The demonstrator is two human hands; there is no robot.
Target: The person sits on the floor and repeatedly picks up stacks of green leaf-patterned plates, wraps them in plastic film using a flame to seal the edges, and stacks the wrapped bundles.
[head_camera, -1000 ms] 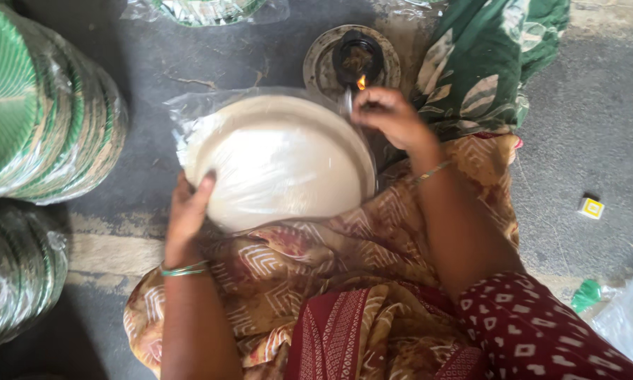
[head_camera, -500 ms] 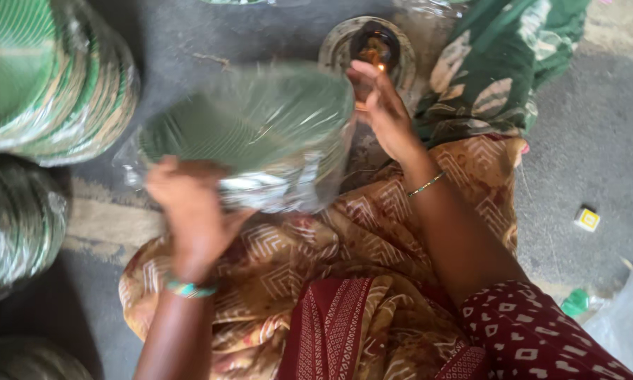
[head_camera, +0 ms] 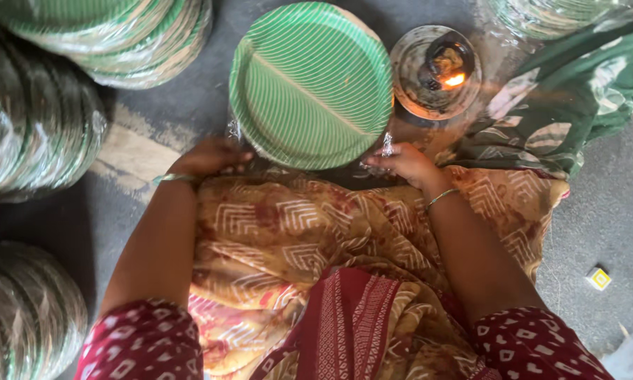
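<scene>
1. The left hand pinches the clear plastic wrap at the left edge of the green plate stack.
2. The right hand grips the wrap at the stack's lower right.
3. The stack lies on the floor before the lap, just beside a small lit lamp.

A lit oil lamp stands just right of the green paper plates, blocking that side. Wrapped plate stacks crowd the floor's left edge. Bare grey floor lies open to the right, apart from a small yellow box.
</scene>
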